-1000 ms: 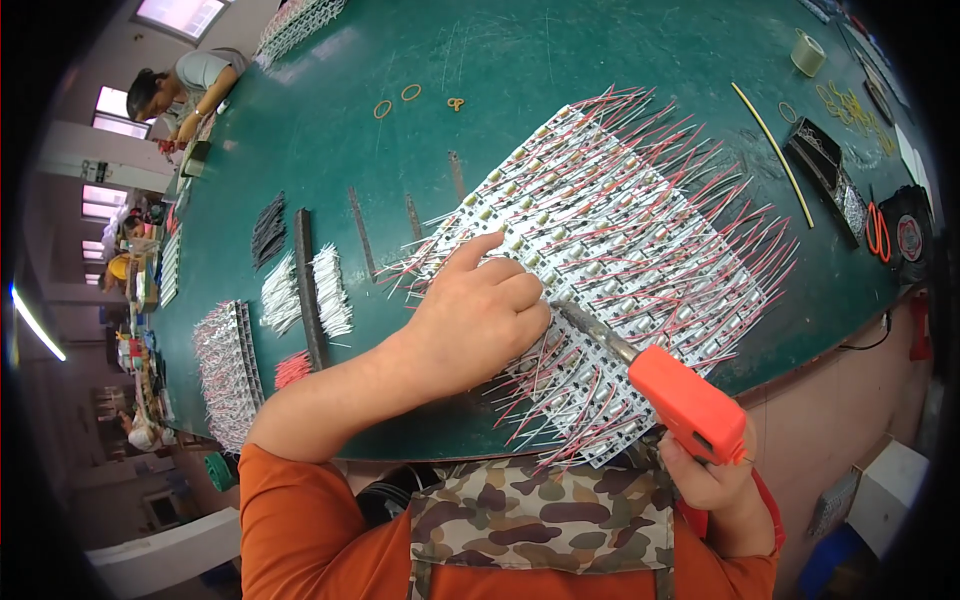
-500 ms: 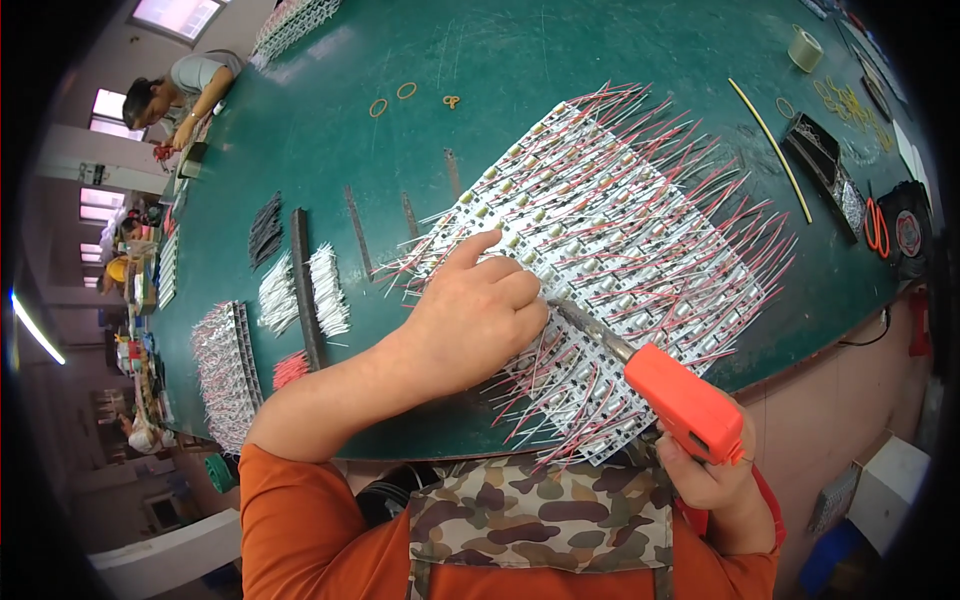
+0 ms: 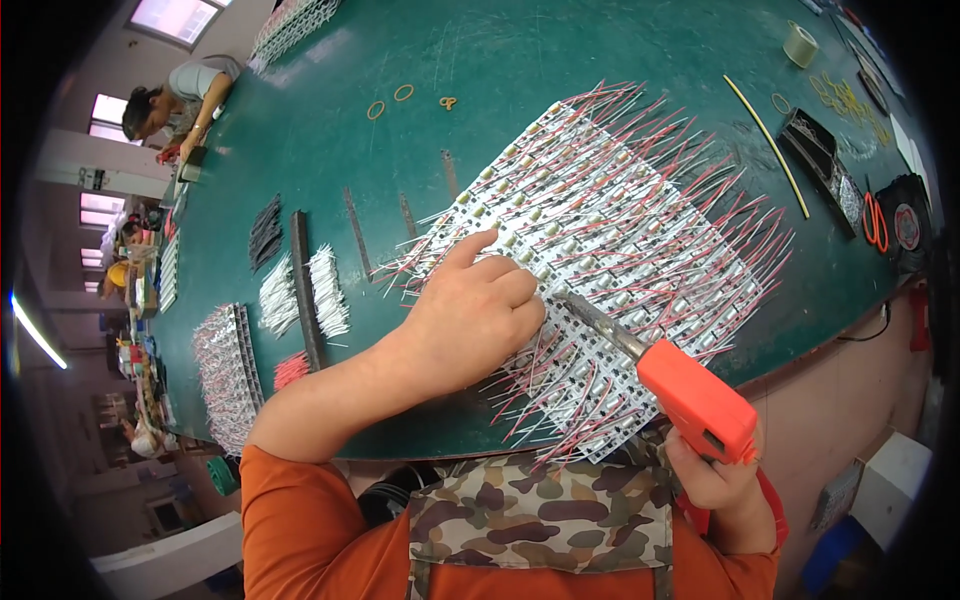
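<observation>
My right hand (image 3: 715, 478) is wrapped round the red handle of a soldering gun (image 3: 697, 400). Its dark metal barrel points up and left, and the tip sits on or just above a panel of white circuit boards (image 3: 568, 232), close to my left fingertips. Rows of small components cover the panel, and many thin red and white wires (image 3: 765, 240) stick out past its edges. My left hand (image 3: 475, 315) rests over the panel's left part, fingers curled and index knuckle raised. Its fingertips are hidden, so whatever they pinch cannot be made out.
Left of my forearm, bundles of white wires (image 3: 328, 290), black wires (image 3: 265, 232) and red wires (image 3: 291, 369) lie by a dark bar (image 3: 305, 285). Another wired panel (image 3: 228, 375) is beyond. At right are a black tray (image 3: 822, 165), orange-handled scissors (image 3: 875, 222) and a yellow stick (image 3: 768, 145). A person (image 3: 190, 105) works far left.
The soldering gun and my right hand have shifted slightly to the right, and the tip is a little farther from my left fingers. My left hand has barely moved.
</observation>
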`<state>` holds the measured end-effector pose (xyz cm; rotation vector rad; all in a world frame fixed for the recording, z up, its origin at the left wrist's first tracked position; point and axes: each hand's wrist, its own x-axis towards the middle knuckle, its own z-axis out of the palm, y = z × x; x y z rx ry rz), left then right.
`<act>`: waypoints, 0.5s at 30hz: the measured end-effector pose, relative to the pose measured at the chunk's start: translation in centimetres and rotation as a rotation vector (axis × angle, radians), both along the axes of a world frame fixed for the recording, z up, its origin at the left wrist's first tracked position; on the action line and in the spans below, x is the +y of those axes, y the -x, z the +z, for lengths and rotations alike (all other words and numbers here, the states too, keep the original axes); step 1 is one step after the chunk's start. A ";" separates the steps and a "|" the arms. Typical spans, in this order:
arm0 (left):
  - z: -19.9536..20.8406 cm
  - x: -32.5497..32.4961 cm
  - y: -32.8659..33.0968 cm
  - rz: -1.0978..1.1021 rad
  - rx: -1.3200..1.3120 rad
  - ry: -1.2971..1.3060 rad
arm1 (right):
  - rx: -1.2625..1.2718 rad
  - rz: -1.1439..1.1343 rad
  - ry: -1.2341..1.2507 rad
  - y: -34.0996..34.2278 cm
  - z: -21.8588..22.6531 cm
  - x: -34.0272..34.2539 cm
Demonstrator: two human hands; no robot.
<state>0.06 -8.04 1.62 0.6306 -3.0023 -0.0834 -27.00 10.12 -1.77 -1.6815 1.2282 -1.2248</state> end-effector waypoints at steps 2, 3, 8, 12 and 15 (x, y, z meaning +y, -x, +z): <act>0.1 0.0 -0.1 0.002 -0.010 -0.004 | -0.008 -0.009 -0.015 0.0 0.2 0.2; 0.0 0.1 -0.2 0.014 0.002 -0.010 | -0.014 -0.016 -0.030 0.0 0.3 0.3; -0.2 0.2 -0.4 0.060 0.136 -0.012 | 0.010 -0.030 -0.028 0.3 0.0 0.7; -0.5 0.4 -0.5 0.055 0.156 -0.044 | -0.017 -0.026 -0.037 0.5 -0.2 0.9; -0.9 0.5 -0.6 0.041 0.147 -0.038 | -0.037 -0.044 -0.015 0.4 -0.8 1.3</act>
